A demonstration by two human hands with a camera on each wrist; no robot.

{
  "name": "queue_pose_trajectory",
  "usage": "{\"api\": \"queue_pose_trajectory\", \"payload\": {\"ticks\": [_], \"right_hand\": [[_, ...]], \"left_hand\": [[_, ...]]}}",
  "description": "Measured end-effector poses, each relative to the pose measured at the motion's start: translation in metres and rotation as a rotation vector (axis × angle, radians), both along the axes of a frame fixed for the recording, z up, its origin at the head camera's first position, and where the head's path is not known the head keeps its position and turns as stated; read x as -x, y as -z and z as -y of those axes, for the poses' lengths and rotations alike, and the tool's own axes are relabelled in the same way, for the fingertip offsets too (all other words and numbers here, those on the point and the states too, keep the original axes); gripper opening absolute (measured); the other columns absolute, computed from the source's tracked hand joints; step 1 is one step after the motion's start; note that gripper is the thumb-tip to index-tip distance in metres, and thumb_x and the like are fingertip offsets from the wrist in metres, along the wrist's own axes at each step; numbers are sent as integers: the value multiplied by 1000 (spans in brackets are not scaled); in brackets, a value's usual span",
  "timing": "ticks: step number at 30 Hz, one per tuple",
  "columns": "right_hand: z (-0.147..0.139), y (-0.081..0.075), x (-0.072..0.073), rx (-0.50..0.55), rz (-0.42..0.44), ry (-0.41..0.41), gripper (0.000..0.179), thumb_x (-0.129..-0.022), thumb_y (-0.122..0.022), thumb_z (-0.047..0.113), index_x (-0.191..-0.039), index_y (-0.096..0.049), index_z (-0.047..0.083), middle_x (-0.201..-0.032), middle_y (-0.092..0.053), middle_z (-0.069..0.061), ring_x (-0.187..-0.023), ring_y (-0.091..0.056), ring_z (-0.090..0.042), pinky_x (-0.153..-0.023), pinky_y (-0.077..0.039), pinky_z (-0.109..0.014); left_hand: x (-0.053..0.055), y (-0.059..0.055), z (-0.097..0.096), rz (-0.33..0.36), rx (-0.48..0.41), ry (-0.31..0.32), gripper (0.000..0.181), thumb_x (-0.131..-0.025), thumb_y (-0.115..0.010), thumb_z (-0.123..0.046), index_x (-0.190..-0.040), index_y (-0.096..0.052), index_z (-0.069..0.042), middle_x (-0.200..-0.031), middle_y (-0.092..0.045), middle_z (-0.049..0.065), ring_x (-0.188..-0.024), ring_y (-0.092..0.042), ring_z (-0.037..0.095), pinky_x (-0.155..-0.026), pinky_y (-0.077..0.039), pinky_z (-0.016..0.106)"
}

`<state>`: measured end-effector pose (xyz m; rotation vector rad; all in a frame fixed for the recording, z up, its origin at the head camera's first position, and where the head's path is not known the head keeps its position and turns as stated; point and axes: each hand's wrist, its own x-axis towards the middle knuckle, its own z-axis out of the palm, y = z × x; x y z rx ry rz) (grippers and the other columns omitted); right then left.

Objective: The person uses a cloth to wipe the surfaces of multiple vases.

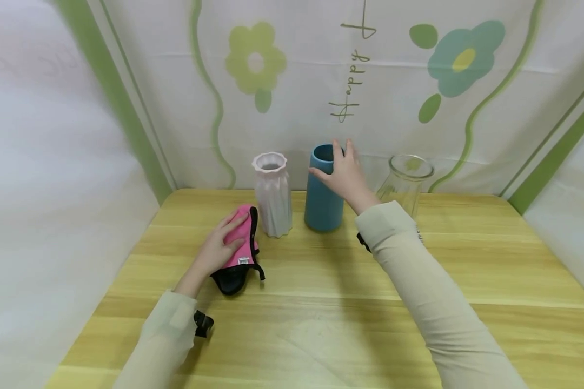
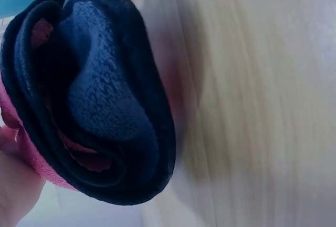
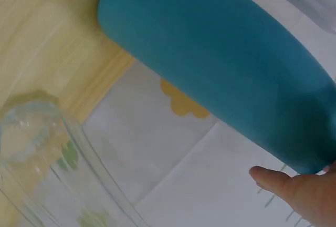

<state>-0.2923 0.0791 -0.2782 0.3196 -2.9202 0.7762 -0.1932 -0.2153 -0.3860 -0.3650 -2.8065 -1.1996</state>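
On the wood-grain table (image 1: 306,308), a tall blue cylindrical vase (image 1: 323,202) stands upright between a fluted pinkish-white vase (image 1: 274,205) and a flared clear-glass vase (image 1: 411,186). The right hand (image 1: 346,175) is spread at the blue rim; the left hand (image 1: 218,248) rests, fingers extended, on a black-trimmed pink cloth article (image 1: 241,254) beside the pinkish-white vase.

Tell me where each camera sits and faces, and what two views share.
Head: on the head, facing forward and down at the wooden table, pink fabric item, white fluted vase, blue vase and glass vase; left hand, right hand and sleeves show.
Left wrist: worn there, facing the pink fabric item's fleece lining; part of the left hand shows.
Right wrist: worn there, facing the blue vase and glass vase; part of the right hand shows.
Head and right wrist share those two vases.
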Motion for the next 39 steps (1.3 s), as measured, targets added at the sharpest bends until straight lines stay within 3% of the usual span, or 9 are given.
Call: {"api": "queue_pose_trajectory", "payload": {"ticks": [4,10,15,21,26,33,39], "right_hand": [[1,7,3,89,25,18,95,-90,-59,50,-154,-5,6,-160,2,-22,-143,-24,-43,-111,-35,-54],[2,11,7,101,-21,27,94,-88,-64,46,-153,-12,1,-159,-9,-21,-143,-27,-40,-112,-35,-50],[0,10,7,78,-24,5,93,-88,-64,45,-152,-13,0,-158,-14,-21,-140,-31,-40,-110,-38,-50],[-5,5,7,67,10,-57,92,-90,-62,43,-152,-10,-1,-158,-12,-23,-143,-24,-40,-113,-33,-50],[-10,5,7,65,50,-106,92,-92,-60,42,-153,-6,1,-158,-9,-23,-145,-20,-39,-115,-30,-51],[-21,2,2,87,84,-185,93,-92,-62,38,-153,-2,1,-158,-6,-23,-146,-18,-39,-116,-27,-52],[-30,0,-4,76,82,-243,93,-91,-64,36,-153,-5,1,-158,-9,-23,-145,-18,-39,-116,-25,-54]], "left_hand": [[-2,-1,-1,-1,-15,8,58,-92,-60,-11,-146,-40,-20,-159,-22,12,-144,-22,42,-113,-21,65],[-5,-2,-6,-20,-31,22,59,-92,-61,-13,-146,-40,-22,-159,-24,8,-145,-23,41,-112,-21,65],[-9,-3,-13,-64,-30,61,58,-91,-63,-13,-144,-44,-22,-158,-28,7,-141,-29,43,-105,-35,64],[-11,-2,-24,-101,-52,128,58,-89,-65,-9,-142,-47,-21,-157,-31,7,-142,-30,40,-106,-34,63],[-12,-5,-36,-96,-93,158,57,-89,-65,-8,-142,-48,-20,-157,-32,8,-140,-33,40,-103,-41,58],[-15,-13,-55,-75,-147,166,55,-90,-65,-11,-141,-48,-22,-156,-32,5,-141,-33,39,-102,-44,56],[-17,-18,-68,-106,-162,173,55,-89,-65,-11,-140,-50,-23,-156,-33,1,-142,-31,37,-105,-40,57]]}}
